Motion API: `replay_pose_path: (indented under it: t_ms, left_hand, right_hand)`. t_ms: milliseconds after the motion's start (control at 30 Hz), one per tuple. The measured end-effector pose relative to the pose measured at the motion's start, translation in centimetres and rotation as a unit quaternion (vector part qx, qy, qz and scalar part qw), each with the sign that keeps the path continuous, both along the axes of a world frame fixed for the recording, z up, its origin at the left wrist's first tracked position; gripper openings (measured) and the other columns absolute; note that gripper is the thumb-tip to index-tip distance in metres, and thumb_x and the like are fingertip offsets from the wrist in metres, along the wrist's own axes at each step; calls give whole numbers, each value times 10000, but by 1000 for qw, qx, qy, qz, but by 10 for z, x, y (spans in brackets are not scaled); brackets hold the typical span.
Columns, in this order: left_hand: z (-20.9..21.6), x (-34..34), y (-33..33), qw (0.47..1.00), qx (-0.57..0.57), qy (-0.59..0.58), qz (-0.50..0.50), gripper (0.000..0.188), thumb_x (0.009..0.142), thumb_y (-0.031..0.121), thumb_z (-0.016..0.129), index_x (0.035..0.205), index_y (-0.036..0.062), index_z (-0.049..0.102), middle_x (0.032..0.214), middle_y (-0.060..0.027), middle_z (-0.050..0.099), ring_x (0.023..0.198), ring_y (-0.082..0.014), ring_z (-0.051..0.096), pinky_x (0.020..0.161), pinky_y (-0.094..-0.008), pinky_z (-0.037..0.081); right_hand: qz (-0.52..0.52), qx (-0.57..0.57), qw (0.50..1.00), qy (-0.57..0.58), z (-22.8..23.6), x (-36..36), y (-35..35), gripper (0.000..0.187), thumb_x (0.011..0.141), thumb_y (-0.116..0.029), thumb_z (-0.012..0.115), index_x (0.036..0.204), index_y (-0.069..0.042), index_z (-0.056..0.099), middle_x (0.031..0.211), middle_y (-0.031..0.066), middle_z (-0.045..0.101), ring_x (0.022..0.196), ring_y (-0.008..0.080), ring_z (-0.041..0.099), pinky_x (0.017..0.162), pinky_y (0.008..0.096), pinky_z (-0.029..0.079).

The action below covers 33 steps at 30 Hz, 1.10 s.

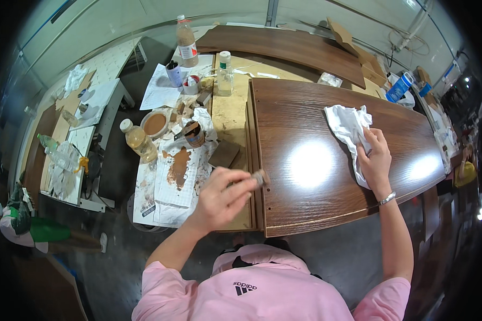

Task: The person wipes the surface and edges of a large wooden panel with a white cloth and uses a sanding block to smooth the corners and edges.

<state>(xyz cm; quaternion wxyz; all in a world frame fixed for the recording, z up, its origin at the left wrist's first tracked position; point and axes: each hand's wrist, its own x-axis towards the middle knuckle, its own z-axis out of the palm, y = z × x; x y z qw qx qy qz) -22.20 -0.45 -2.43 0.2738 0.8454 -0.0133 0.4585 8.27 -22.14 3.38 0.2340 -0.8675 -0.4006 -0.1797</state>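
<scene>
A dark brown wood-grain panel (294, 206) lies flat before me, glossy under the light, with small holes along its left edge. My left hand (219, 200) is closed around a small stubby piece (261, 178), greyish with a brown end. Its tip is at the panel's left edge; most of it is hidden by my fingers, and I cannot make out its kind. On the panel's right half, my right hand (376, 160) grips a crumpled white cloth (344, 124) that rests on the surface.
Left of the panel, paper smeared with brown paste (179, 166) holds an open brown jar (194, 135) and a tub of brown paste (155, 124). Bottles (139, 140) stand around them. Another brown board (284, 45) lies behind. At far left, a person (43, 230) is near another table.
</scene>
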Motion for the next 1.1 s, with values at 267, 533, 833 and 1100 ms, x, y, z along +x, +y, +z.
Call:
replay_pose_path:
  t_ms: [267, 533, 833, 1100]
  left_hand:
    - [-5, 83, 86, 998, -15, -16, 64, 292, 786, -8, 723, 1071, 56, 727, 1027, -110, 684, 890, -265, 648, 776, -352, 536]
    - [-8, 157, 178, 988, -92, 23, 124, 213, 834, 21, 690, 1039, 42, 743, 970, -115, 698, 882, -266, 661, 795, -355, 532]
    - [8, 102, 122, 997, -45, 44, 39, 269, 825, -25, 686, 1081, 47, 725, 1034, -102, 688, 937, -207, 662, 817, -312, 539]
    - [22, -39, -7, 983, -17, 100, -152, 462, 710, -23, 760, 1159, 83, 724, 1045, -87, 668, 863, -247, 610, 725, -374, 503]
  right_hand:
    - [6, -12, 1000, -25, 2, -2, -1, 417, 806, -97, 663, 1223, -121, 661, 1102, 79, 603, 1024, 280, 615, 814, 414, 537]
    - [0, -19, 1000, -23, 4, -9, 0, 421, 794, -109, 656, 1214, -106, 667, 1097, 81, 600, 1013, 283, 607, 800, 412, 539]
    - [-3, -14, 999, -29, 4, -1, 1, 407, 801, -126, 665, 1208, -127, 669, 1081, 80, 606, 1013, 280, 619, 818, 410, 538]
    - [-9, -15, 1000, -12, 0, -2, 2, 389, 823, -145, 667, 1211, -112, 674, 1097, 81, 614, 1038, 274, 620, 850, 407, 530]
